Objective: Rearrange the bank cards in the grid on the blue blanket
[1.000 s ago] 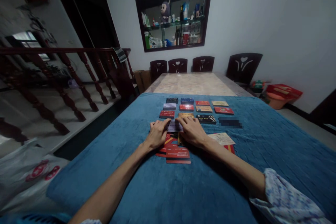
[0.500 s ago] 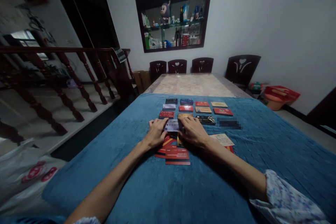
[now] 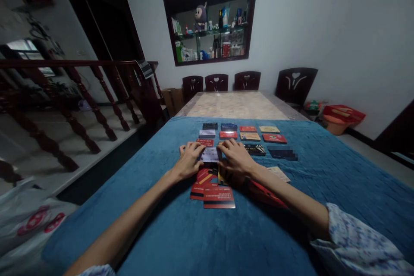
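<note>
Between my two hands is a pale lavender card with dark print, possibly the top of a small stack. My left hand grips its left end with thumb and fingers, and my right hand closes on the right end. Just below them, loose red cards overlap on the blue cloth, along with a black-and-yellow card partly under my right hand. Directly beyond my left fingers is a red card stack. An orange-yellow stack behind my right fingers is mostly hidden.
Several card stacks stand in rows farther out, among them a black stack and a red stack. A beige paper slip lies beyond my right forearm. Blue cloth covers the near table. Wooden chairs line the far end.
The view has shifted slightly. Both hands stay on the lavender card in nearly the same place, with only small finger movements.
</note>
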Demonstrator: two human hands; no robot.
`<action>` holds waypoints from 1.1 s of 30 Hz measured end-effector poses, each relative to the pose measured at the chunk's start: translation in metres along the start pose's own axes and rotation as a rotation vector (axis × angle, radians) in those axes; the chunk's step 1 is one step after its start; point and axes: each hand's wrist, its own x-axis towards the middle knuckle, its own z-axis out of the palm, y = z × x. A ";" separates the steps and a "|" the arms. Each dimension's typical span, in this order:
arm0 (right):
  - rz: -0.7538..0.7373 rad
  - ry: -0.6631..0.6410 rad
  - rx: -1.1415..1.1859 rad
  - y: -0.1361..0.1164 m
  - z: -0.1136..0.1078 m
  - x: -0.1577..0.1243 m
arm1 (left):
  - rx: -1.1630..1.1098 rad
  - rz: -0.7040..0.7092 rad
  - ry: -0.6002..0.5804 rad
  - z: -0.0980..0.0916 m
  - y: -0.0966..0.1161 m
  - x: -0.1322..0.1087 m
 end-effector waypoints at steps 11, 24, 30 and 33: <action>-0.011 -0.072 -0.036 0.016 -0.016 0.032 | 0.059 0.005 -0.084 -0.013 -0.012 0.036; 0.002 -0.154 -0.034 0.036 -0.012 0.090 | 0.142 -0.061 -0.195 -0.016 -0.036 0.088; 0.036 -0.188 -0.013 0.047 -0.009 0.112 | 0.160 -0.089 -0.227 -0.010 -0.046 0.112; 0.057 -0.210 -0.006 0.053 -0.007 0.122 | 0.146 -0.086 -0.225 -0.005 -0.051 0.124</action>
